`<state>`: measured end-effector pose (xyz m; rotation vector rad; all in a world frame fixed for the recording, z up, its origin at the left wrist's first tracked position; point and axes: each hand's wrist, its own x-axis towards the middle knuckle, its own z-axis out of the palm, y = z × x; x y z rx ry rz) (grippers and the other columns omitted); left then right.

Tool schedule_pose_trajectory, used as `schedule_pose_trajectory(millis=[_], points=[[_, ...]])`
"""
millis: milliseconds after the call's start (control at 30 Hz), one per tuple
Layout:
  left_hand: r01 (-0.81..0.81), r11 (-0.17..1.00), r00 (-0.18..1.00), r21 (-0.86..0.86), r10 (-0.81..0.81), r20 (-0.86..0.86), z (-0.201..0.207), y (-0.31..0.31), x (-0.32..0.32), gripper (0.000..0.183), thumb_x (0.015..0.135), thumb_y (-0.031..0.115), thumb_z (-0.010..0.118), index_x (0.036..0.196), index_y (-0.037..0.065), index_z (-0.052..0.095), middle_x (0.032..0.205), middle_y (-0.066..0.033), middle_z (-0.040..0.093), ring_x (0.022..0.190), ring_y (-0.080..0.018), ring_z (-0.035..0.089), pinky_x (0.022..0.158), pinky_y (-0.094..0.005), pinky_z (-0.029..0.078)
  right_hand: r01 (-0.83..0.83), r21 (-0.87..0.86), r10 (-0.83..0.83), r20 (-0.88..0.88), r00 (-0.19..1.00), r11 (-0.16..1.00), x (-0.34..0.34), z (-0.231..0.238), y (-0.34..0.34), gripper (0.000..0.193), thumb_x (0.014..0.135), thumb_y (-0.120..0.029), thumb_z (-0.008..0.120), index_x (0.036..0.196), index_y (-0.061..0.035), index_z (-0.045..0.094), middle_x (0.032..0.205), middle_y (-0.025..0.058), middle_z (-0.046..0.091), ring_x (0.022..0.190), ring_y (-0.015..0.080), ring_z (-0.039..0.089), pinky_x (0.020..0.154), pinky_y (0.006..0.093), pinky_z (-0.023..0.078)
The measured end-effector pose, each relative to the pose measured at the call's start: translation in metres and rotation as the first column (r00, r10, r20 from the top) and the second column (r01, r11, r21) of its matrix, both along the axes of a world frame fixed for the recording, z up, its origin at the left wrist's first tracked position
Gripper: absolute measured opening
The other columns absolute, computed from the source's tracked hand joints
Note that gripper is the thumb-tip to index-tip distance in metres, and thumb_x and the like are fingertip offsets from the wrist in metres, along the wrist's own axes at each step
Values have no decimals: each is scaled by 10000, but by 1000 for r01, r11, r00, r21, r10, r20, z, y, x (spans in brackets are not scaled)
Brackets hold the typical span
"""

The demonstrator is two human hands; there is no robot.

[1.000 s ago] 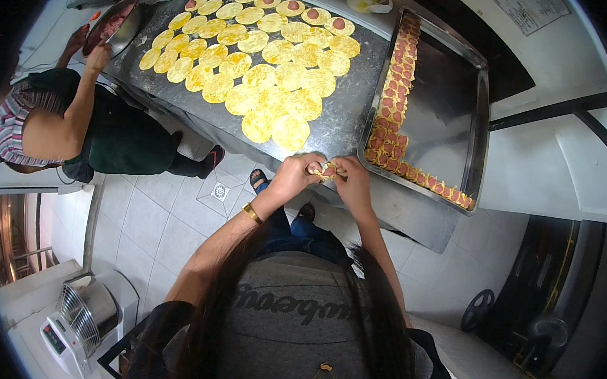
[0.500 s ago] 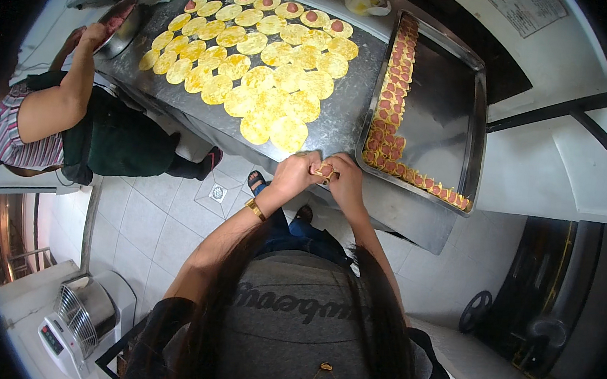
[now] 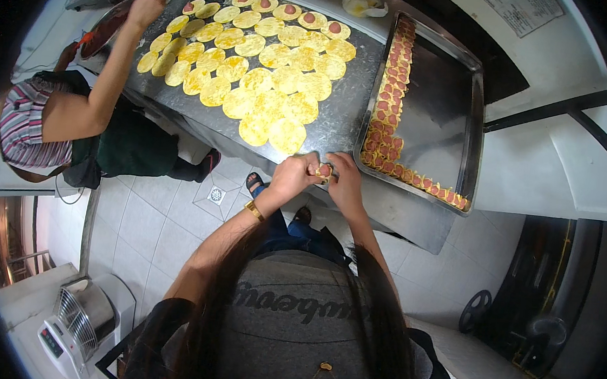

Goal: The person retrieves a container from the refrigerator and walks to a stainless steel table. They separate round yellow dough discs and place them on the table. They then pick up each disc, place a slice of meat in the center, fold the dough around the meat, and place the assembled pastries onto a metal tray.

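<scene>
At the table's near edge, my left hand (image 3: 294, 177) and my right hand (image 3: 347, 183) are closed together around a small open-topped dumpling (image 3: 324, 170), its pink filling showing at the top. Fingers of both hands pinch the wrapper's sides; its underside is hidden. Just beyond them lie several rows of round yellow dough wrappers (image 3: 287, 136), some overlapping. Those in the far row carry balls of pink filling (image 3: 310, 17). Right of my hands stands a metal tray (image 3: 434, 128), with finished-looking dumplings (image 3: 391, 100) packed along its left side and near edge.
The steel table (image 3: 337, 114) bears the wrappers and tray. At the far left a co-worker (image 3: 87, 114) stands by a metal bowl (image 3: 103, 31) of pink filling. A crumpled plastic bag (image 3: 362, 2) lies behind the table's far edge. A machine with a wire guard (image 3: 79, 322) stands at lower left.
The co-worker's nearer hand has risen from the bowl toward the table's far left corner, and the bowl is tilted. My hands stay around the dumpling, almost in place.
</scene>
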<state>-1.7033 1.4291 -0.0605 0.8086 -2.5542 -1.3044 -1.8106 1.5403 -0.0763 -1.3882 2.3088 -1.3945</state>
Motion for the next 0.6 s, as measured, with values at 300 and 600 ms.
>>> schedule_pose_trajectory(millis=[300,600], points=[[36,991,981,128,-10,-195,-13,-3,3,230,695,20,740,874,-5,597,708,-56,621,643,-109,607,601,-263,500,0,56,-5,75,997,998,6,-2,1,333,662,95,538,964,-33,599,929,138,585,883,354,575,744,412,468],[18,998,962,62,0,-274,-18,-3,4,211,679,32,740,825,6,589,666,-121,593,617,-235,611,594,-308,481,57,115,-61,34,998,992,13,1,0,323,689,84,537,984,-32,601,938,157,592,913,360,565,782,415,454]])
